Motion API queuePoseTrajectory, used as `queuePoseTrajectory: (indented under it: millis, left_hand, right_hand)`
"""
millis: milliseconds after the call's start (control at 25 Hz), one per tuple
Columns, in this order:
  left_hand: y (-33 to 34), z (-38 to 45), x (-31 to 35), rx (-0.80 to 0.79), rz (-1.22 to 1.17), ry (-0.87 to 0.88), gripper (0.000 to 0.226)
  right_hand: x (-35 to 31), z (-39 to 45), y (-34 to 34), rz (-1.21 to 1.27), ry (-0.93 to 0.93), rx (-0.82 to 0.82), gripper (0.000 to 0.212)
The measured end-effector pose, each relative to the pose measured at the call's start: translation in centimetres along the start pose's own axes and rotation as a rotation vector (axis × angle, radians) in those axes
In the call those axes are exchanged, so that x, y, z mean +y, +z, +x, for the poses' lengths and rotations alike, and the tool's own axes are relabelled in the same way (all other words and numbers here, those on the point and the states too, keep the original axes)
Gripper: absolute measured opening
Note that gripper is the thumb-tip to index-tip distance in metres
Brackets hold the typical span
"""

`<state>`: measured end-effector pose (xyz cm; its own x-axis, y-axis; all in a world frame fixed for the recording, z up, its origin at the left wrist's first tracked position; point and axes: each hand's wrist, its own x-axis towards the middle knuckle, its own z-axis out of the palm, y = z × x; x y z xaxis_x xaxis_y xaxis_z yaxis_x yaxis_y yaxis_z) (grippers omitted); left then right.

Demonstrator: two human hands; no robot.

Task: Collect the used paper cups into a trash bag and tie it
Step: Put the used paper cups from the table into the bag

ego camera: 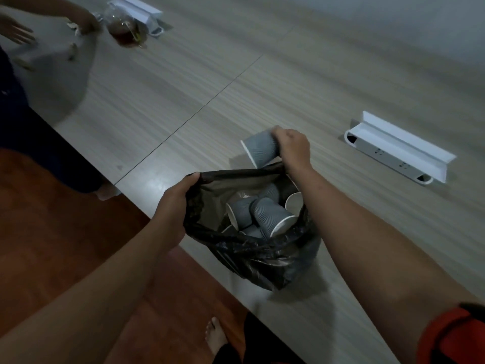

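Note:
A black trash bag (252,261) stands open at the near edge of the grey wood-grain table (328,82). My left hand (174,203) grips the bag's left rim and holds the mouth wide. Inside lie several grey ribbed paper cups (267,214) with white insides. My right hand (292,148) holds one more grey paper cup (259,149) by its base, tipped on its side just above the bag's far rim, with its white mouth facing left.
A white power strip box (399,148) is set in the table to the right. At the far left, another person's hands (15,30) reach over a grey bag (52,74), beside a glass teapot (123,27) and a second white box (139,9). Red-brown floor (52,232) lies below the table edge.

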<state>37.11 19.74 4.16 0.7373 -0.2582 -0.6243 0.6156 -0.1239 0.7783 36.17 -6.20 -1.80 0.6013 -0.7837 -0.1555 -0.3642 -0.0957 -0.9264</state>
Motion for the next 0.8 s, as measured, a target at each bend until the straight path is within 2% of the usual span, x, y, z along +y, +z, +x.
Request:
queuePoseTrajectory:
  millis: [80, 120, 240, 320, 360, 400, 440, 480, 520, 560, 600, 640, 680, 800]
  left_hand:
    - [0.0, -0.3, 0.2, -0.002, -0.006, -0.009, 0.024]
    - [0.1, -0.3, 0.3, -0.014, 0.0, -0.01, 0.025]
    - [0.4, -0.6, 0.5, -0.058, 0.033, 0.01, 0.026]
    - [0.6, -0.7, 0.6, -0.076, 0.047, 0.014, 0.027]
    - [0.7, -0.8, 0.6, -0.086, 0.059, 0.021, 0.026]
    - [0.8, -0.8, 0.7, -0.094, 0.068, 0.034, 0.025]
    - [0.8, -0.9, 0.7, -0.102, 0.072, 0.046, 0.025]
    - [0.9, -0.9, 0.8, -0.11, 0.071, 0.051, 0.024]
    - [0.9, -1.0, 0.8, -0.117, 0.068, 0.054, 0.024]
    - [0.9, -1.0, 0.8, -0.124, 0.065, 0.053, 0.025]
    - [0.9, -1.0, 0.8, -0.132, 0.06, 0.051, 0.025]
    - [1.0, -1.0, 0.8, -0.144, 0.054, 0.048, 0.025]
    - [1.0, -0.9, 0.8, -0.154, 0.049, 0.048, 0.025]
    - [1.3, -0.8, 0.7, -0.166, 0.042, 0.052, 0.024]
  right_hand:
    - [0.2, -2.7, -2.9, 0.219, 0.08, -0.079, 0.033]
    - [0.6, -4.2, -3.8, 0.214, 0.081, -0.182, 0.032]
    - [1.2, -8.9, -4.4, -0.059, -0.004, -0.56, 0.024]
    - [0.8, -10.2, -3.9, -0.121, -0.007, -0.706, 0.029]
    - [0.6, -10.1, -3.8, -0.074, 0.007, -0.678, 0.035]
    - [0.4, -9.6, -3.7, 0.01, 0.032, -0.572, 0.033]
    - [0.6, -9.0, -4.0, 0.054, 0.056, -0.388, 0.028]
    - [0.9, -8.1, -4.6, -0.009, 0.062, -0.187, 0.028]
    - [1.7, -7.2, -5.4, -0.212, 0.074, -0.033, 0.036]
    - [2.6, -6.7, -6.2, -0.466, 0.128, 0.015, 0.049]
    - [3.3, -6.6, -7.0, -0.683, 0.217, -0.032, 0.062]
    - [3.8, -6.5, -7.5, -0.81, 0.305, -0.096, 0.069]
    - [4.2, -6.5, -7.8, -0.844, 0.361, -0.136, 0.067]
    - [4.5, -6.2, -8.5, -0.712, 0.331, -0.081, 0.019]
